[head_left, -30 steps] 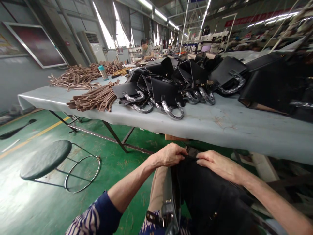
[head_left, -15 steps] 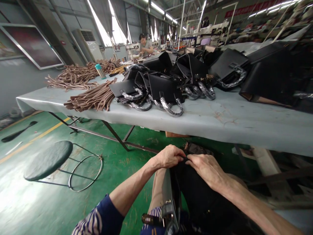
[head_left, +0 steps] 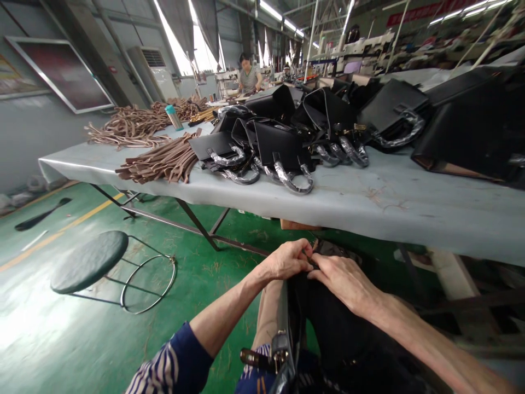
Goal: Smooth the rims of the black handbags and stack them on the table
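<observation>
A black handbag [head_left: 340, 317] lies over my lap, its upper edge raised between my hands. My left hand [head_left: 290, 259] is closed, thumb and fingers pinching at that edge. Right against it, my right hand [head_left: 340, 279] grips the same edge from the other side, fingertips nearly touching the left ones. Whatever small part sits between the fingertips is hidden. Lower down, a metal buckle fitting [head_left: 280, 346] and a dark brown piece [head_left: 255, 358] hang at the bag's left side.
The grey-covered table [head_left: 344, 205] ahead carries several black handbags [head_left: 279, 145] with wrapped handles, bundles of brown straps [head_left: 162, 160] and a flask [head_left: 174, 117]. A round stool [head_left: 90, 261] stands left on the green floor. A person [head_left: 249, 75] sits at the far end.
The view has shifted slightly left, so the table and stool appear farther right. My fingertips have moved a little at the bag's edge, with the left thumb and finger lifted.
</observation>
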Action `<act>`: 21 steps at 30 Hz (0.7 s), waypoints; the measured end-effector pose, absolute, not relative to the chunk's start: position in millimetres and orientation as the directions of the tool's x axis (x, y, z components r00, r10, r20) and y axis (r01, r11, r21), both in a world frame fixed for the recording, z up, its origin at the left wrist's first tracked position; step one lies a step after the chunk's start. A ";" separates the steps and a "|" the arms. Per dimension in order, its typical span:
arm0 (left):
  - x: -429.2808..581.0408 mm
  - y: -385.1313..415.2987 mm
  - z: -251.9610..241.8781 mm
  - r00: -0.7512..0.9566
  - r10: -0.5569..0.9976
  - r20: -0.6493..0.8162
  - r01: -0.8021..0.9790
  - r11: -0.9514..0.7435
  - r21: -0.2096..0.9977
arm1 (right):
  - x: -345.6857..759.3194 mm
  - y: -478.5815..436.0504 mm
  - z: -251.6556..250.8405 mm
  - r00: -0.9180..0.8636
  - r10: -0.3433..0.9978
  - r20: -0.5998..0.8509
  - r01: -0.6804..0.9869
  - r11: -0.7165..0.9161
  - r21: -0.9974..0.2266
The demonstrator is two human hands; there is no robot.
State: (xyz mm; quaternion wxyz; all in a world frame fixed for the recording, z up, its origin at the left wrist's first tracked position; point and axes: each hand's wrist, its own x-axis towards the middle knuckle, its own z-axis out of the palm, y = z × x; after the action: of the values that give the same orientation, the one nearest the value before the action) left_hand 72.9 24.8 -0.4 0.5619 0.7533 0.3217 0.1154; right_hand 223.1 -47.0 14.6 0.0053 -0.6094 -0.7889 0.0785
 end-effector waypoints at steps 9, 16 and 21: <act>41.5 5.8 9.8 0.670 0.706 -0.229 0.429 -0.117 0.895 | 226.7 -39.2 23.7 -0.239 0.954 -0.182 0.971 0.231 -0.064; 23.8 -26.2 7.0 0.510 0.821 -0.258 0.693 -0.215 0.688 | 231.6 -26.0 36.4 -0.255 0.960 -0.113 0.967 0.250 -0.056; 16.0 -12.1 -7.4 0.518 0.842 -0.153 0.750 -0.360 0.555 | 235.6 -28.8 40.1 -0.306 0.942 -0.136 0.951 0.296 -0.084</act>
State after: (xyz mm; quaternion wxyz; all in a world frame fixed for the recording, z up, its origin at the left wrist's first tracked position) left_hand 16.0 -12.1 -7.4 0.2914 0.8209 0.4847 0.0791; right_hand 235.6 -28.8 40.1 -0.0302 -0.5885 -0.8045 0.0743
